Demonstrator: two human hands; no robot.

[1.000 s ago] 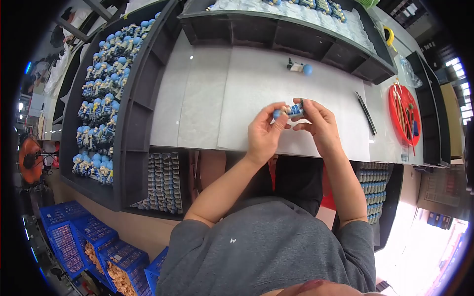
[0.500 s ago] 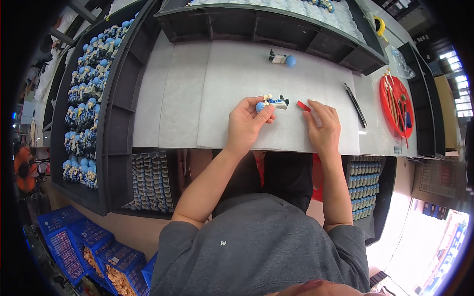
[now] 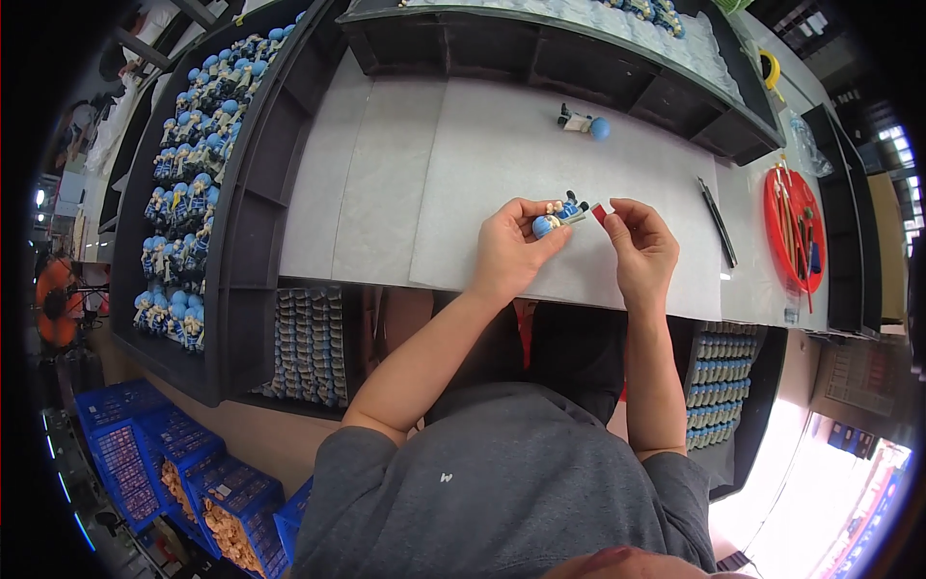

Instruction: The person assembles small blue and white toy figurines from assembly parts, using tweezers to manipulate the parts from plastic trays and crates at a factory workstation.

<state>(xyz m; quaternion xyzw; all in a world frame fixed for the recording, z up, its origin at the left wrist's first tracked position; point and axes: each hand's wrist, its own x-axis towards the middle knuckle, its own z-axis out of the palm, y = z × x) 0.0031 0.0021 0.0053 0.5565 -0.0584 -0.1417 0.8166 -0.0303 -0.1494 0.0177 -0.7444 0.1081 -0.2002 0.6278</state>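
Above the white paper sheet, my left hand pinches a small figurine with a light-blue round head, a blue and white body and dark feet. Its head lies by my thumb and its feet point to the right. My right hand grips a small flat red piece between thumb and fingers, its tip close to the figurine's feet. I cannot tell whether the two touch. Farther back, a second blue-headed figurine lies on its side on the sheet.
A black tray of similar figurines stands at the left, another black tray at the back. To the right lie a black pen and a red dish with brushes. Blue crates sit low at the left.
The red piece in my right hand has come closer to the figurine's feet. My left hand has tilted the figurine, feet up. The whole view has shifted slightly.
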